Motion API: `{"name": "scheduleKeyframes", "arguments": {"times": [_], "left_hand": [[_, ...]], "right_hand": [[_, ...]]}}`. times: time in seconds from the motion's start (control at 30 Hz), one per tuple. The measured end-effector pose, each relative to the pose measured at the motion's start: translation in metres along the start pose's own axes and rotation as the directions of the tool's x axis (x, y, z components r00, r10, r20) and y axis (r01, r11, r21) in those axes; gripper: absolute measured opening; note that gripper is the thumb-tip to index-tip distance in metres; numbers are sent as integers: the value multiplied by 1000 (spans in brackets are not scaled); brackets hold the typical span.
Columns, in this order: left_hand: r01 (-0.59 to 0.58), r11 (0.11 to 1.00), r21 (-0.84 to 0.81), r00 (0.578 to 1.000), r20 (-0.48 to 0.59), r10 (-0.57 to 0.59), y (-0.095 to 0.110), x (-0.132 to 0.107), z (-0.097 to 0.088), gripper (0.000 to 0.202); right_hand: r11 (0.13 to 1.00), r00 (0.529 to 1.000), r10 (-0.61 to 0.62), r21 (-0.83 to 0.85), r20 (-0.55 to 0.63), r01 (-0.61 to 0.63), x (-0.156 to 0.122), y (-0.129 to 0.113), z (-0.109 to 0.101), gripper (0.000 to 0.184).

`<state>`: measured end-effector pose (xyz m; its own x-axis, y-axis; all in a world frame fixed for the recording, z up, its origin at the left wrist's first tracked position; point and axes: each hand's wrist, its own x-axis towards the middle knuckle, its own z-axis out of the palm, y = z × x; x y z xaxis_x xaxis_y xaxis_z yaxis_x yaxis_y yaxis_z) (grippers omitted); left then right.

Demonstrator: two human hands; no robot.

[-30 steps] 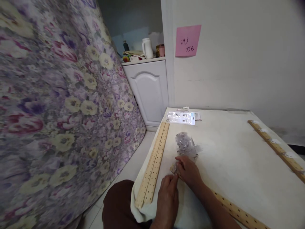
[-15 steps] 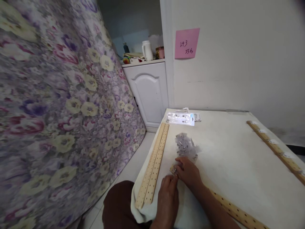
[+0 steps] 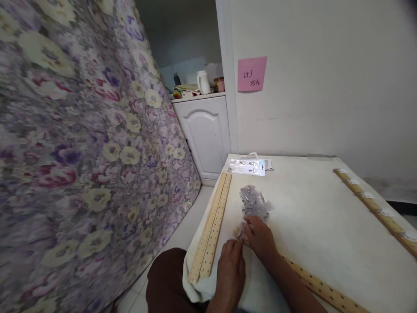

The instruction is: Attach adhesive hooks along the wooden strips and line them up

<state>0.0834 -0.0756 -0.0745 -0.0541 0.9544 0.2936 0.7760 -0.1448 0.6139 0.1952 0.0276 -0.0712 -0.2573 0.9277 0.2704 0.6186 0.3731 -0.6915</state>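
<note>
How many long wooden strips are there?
4: two pale, perforated wooden strips side by side along the left edge of the white-covered table, a third strip partly covered by the right hand, and a fourth strip bearing white discs along the right edge. Others could be hidden.

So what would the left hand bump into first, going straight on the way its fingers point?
The left hand would probably meet the end of the perforated wooden strip first; depth makes it unclear whether they touch now.

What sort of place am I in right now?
Probably a room in a home, judging by the floral curtain, the white cabinet and the white jug standing on it.
</note>
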Motion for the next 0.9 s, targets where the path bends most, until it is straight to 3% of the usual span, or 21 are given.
{"name": "scheduleKeyframes", "arguments": {"times": [0.17, 0.37, 0.5, 0.7, 0.9], "left_hand": [[-7, 1000, -20, 999, -41, 6, 1, -2, -1, 37], [24, 997, -67, 995, -98, -30, 2, -2, -2, 22], [43, 996, -80, 994, -95, -50, 2, -2, -2, 17], [17, 998, -61, 993, -114, -24, 2, -3, -3, 18], [-1, 997, -76, 993, -116, -7, 3, -3, -5, 20]], "right_hand": [[1000, 999, -21, -17, -48, 20, -20, 16, -30, 24], [996, 996, 70, -58, 49, -67, -80, 66, -103, 29], [991, 983, 104, -97, 153, -90, -112, 83, -132, 28], [983, 980, 151, -122, 131, -135, -126, 61, -133, 13], [964, 962, 243, -143, 127, -225, -140, 45, -108, 14]]}}
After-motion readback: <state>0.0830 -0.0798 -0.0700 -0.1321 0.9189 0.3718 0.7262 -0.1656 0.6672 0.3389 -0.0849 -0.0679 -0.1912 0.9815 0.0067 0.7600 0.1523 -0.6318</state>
